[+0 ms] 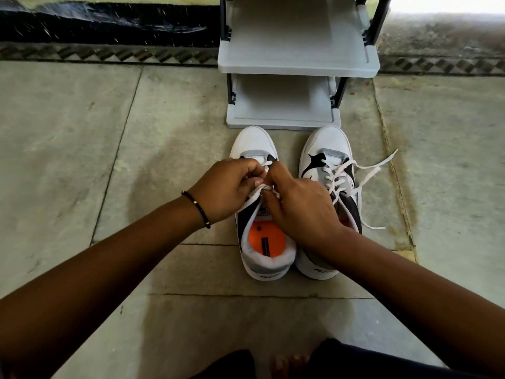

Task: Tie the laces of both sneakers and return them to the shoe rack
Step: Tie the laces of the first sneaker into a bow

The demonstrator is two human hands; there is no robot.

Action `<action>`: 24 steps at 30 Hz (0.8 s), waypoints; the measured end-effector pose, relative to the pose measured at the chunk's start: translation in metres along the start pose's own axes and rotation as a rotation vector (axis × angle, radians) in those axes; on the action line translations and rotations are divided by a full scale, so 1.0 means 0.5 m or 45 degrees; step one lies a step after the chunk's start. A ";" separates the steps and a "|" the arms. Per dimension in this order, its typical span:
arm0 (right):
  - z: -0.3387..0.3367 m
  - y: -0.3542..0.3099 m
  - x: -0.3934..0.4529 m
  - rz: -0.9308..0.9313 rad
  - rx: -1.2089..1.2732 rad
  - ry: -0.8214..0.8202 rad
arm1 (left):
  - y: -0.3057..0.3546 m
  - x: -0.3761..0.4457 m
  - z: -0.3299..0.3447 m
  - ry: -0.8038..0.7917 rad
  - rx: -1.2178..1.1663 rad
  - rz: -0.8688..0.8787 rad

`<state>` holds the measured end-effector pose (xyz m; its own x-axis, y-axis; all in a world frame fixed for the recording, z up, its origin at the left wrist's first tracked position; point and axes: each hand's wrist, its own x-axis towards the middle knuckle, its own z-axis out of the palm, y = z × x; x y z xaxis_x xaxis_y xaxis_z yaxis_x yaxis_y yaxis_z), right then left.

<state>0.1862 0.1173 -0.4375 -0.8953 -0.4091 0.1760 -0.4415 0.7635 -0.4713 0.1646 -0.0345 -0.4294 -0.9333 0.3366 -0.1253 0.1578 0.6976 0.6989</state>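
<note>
Two sneakers stood side by side on a stone floor [82, 132], toes just short of a grey shoe rack [299, 65] whose shelves were bare. Over the left sneaker [254, 143], the left hand [224, 187] and right hand [297, 206] met, fingers of both curled and pinching its white lace [252, 196] above the tongue. The right sneaker [326, 144] sat untied, its laces [366, 181] trailing loose across the floor. A dark beaded bracelet [195, 207] circled the left wrist.
</note>
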 end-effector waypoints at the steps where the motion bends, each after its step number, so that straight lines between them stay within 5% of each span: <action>1: -0.001 0.002 0.000 -0.005 0.000 -0.003 | -0.003 0.002 -0.002 0.024 0.117 0.035; 7: -0.016 0.014 0.011 0.015 0.042 -0.047 | -0.005 -0.004 -0.024 0.206 0.800 0.393; 10: -0.034 0.018 0.011 0.065 0.083 -0.016 | -0.010 -0.013 -0.029 0.269 0.992 0.395; 20: -0.066 0.052 -0.005 0.219 0.123 -0.298 | -0.058 -0.047 -0.018 0.211 0.973 0.279; 24: -0.085 0.040 -0.003 0.061 -0.168 -0.345 | -0.063 -0.051 -0.014 0.197 0.952 0.277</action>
<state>0.1762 0.1543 -0.4103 -0.8750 -0.4758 -0.0892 -0.4187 0.8364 -0.3537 0.1810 -0.0697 -0.4432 -0.8822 0.4608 0.0972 0.4654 0.8846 0.0310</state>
